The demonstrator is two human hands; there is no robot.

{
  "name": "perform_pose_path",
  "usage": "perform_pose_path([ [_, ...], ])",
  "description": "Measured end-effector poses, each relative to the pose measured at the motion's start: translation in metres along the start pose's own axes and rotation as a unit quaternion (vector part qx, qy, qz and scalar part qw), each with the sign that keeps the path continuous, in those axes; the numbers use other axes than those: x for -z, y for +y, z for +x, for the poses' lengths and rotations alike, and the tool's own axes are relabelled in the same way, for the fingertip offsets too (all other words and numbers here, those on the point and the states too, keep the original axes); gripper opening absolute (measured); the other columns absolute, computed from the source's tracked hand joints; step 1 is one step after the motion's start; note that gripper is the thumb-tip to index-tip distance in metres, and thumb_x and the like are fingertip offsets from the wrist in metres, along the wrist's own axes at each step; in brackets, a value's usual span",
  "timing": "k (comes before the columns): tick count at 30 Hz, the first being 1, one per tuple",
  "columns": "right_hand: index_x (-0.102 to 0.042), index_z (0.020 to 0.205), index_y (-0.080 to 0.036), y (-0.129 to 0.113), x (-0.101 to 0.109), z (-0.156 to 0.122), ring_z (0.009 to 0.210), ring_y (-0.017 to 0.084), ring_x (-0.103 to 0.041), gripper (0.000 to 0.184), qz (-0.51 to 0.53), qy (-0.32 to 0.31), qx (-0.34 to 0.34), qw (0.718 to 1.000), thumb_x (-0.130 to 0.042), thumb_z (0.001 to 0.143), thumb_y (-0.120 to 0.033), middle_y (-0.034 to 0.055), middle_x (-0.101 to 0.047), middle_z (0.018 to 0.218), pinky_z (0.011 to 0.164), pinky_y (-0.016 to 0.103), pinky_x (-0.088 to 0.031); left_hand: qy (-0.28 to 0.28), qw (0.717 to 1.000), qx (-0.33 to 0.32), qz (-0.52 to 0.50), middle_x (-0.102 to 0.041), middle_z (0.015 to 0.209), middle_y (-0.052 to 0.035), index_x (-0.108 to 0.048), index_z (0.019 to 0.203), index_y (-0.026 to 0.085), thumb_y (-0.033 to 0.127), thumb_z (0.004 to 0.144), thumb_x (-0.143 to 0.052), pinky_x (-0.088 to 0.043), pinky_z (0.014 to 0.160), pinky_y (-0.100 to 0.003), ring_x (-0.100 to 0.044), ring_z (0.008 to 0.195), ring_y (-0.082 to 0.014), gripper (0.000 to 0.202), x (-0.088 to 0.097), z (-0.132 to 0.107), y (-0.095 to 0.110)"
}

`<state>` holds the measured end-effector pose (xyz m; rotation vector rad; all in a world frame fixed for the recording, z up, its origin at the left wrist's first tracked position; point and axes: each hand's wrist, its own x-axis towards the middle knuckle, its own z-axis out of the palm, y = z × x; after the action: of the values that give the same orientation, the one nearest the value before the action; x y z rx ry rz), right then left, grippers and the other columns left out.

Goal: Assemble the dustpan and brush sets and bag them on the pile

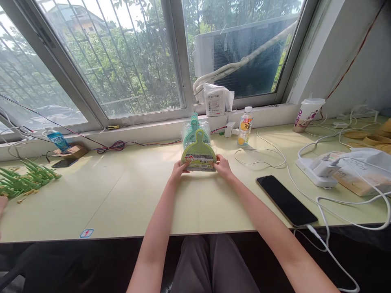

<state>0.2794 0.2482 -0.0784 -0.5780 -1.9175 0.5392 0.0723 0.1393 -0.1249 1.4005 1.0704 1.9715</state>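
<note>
A clear-wrapped pack of small plastic dustpans (198,147), green in front and teal behind, stands upright on the pale yellow table (122,195), its handles pointing up towards the window. My left hand (179,169) grips its lower left corner with fingers closed on the wrapper. The lower right corner is held the same way by my right hand (222,166). A printed label runs along the bottom of the pack between my hands.
A black phone (286,200) on a white cable lies to the right. Further right are a power strip (317,171), a white bag (363,171) and a cup (307,114). A drink bottle (244,131) stands behind the pack. Green plastic pieces (21,179) lie far left.
</note>
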Motion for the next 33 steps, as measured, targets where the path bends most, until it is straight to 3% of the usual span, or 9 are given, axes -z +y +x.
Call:
perform_pose_path([
  [4, -0.058, 0.105, -0.025, 0.001, -0.008, -0.004, 0.085, 0.020, -0.060, 0.045, 0.064, -0.082, -0.009, 0.995, -0.068, 0.069, -0.051, 0.0051, -0.065, 0.100, 0.066, 0.029, -0.048, 0.038, 0.999, -0.021, 0.002, -0.067, 0.093, -0.0116, -0.061, 0.100, 0.011, 0.042, 0.071, -0.069, -0.048, 0.051, -0.024, -0.065, 0.064, -0.0173, 0.044, 0.018, 0.003, 0.002],
  [7, -0.049, 0.123, -0.027, 0.006, -0.011, -0.003, 0.106, 0.021, -0.055, 0.056, 0.093, -0.116, -0.009, 0.989, -0.053, 0.079, -0.061, 0.0065, -0.062, 0.115, 0.071, 0.028, -0.049, 0.120, 0.992, -0.033, -0.022, -0.067, 0.092, -0.0104, -0.059, 0.098, 0.011, 0.037, 0.070, -0.070, -0.045, 0.047, -0.023, -0.065, 0.060, -0.0157, 0.040, 0.042, 0.003, 0.003],
  [9, -0.048, 0.125, -0.026, 0.011, -0.013, -0.002, 0.107, 0.020, -0.054, 0.058, 0.081, -0.108, -0.001, 0.991, -0.047, 0.082, -0.064, 0.0072, -0.062, 0.115, 0.077, 0.030, -0.048, 0.205, 0.978, -0.008, -0.039, -0.066, 0.092, -0.0095, -0.058, 0.099, 0.012, 0.032, 0.069, -0.070, -0.046, 0.048, -0.022, -0.065, 0.058, -0.0147, 0.037, 0.061, 0.002, 0.002],
  [13, -0.055, 0.115, -0.025, 0.018, -0.019, 0.001, 0.103, 0.020, -0.057, 0.052, 0.039, -0.112, 0.011, 0.993, -0.044, 0.083, -0.064, 0.0071, -0.065, 0.107, 0.090, 0.036, -0.044, 0.303, 0.950, 0.071, -0.042, -0.067, 0.084, -0.0071, -0.056, 0.099, 0.013, 0.020, 0.072, -0.065, -0.046, 0.048, -0.021, -0.065, 0.056, -0.0142, 0.029, 0.107, 0.001, -0.001],
  [18, -0.058, 0.112, -0.023, 0.019, -0.022, 0.002, 0.108, 0.022, -0.057, 0.045, -0.030, -0.152, 0.029, 0.988, -0.037, 0.090, -0.057, 0.0071, -0.065, 0.108, 0.094, 0.038, -0.041, 0.280, 0.946, 0.163, 0.020, -0.068, 0.082, -0.0085, -0.056, 0.099, 0.012, 0.022, 0.071, -0.066, -0.049, 0.054, -0.022, -0.067, 0.067, -0.0175, 0.030, 0.165, -0.001, 0.007],
  [21, -0.059, 0.109, -0.022, 0.016, -0.022, 0.001, 0.113, 0.024, -0.052, 0.044, -0.090, -0.163, 0.036, 0.982, -0.033, 0.092, -0.052, 0.0075, -0.063, 0.113, 0.094, 0.039, -0.040, 0.236, 0.933, 0.218, 0.160, -0.068, 0.088, -0.0091, -0.055, 0.097, 0.014, 0.034, 0.073, -0.064, -0.051, 0.063, -0.026, -0.068, 0.079, -0.0205, 0.033, 0.186, 0.002, 0.012],
  [25, -0.060, 0.107, -0.023, 0.013, -0.021, -0.001, 0.114, 0.025, -0.049, 0.040, -0.129, -0.174, 0.044, 0.975, -0.035, 0.091, -0.049, 0.0064, -0.063, 0.113, 0.093, 0.038, -0.039, 0.246, 0.893, 0.236, 0.294, -0.067, 0.095, -0.0140, -0.056, 0.081, 0.016, 0.044, 0.063, -0.069, -0.048, 0.069, -0.034, -0.062, 0.097, -0.0320, 0.036, 0.196, 0.019, 0.015],
  [29, -0.048, 0.122, -0.023, 0.010, -0.020, -0.004, 0.114, 0.023, -0.049, 0.041, -0.109, -0.163, 0.023, 0.980, -0.035, 0.092, -0.047, 0.0057, -0.061, 0.116, 0.092, 0.037, -0.039, 0.292, 0.839, 0.245, 0.387, -0.060, 0.112, -0.0225, -0.056, 0.075, 0.016, 0.045, 0.057, -0.072, -0.042, 0.082, -0.044, -0.045, 0.120, -0.0431, 0.038, 0.190, 0.044, 0.014],
  [33, -0.041, 0.126, -0.024, 0.006, -0.020, -0.007, 0.112, 0.021, -0.050, 0.042, -0.101, -0.162, 0.015, 0.982, -0.036, 0.091, -0.046, 0.0050, -0.061, 0.117, 0.092, 0.036, -0.039, 0.315, 0.772, 0.249, 0.493, -0.057, 0.118, -0.0226, -0.060, 0.087, 0.016, 0.047, 0.068, -0.065, -0.038, 0.086, -0.046, -0.046, 0.118, -0.0397, 0.037, 0.173, 0.060, 0.009],
])
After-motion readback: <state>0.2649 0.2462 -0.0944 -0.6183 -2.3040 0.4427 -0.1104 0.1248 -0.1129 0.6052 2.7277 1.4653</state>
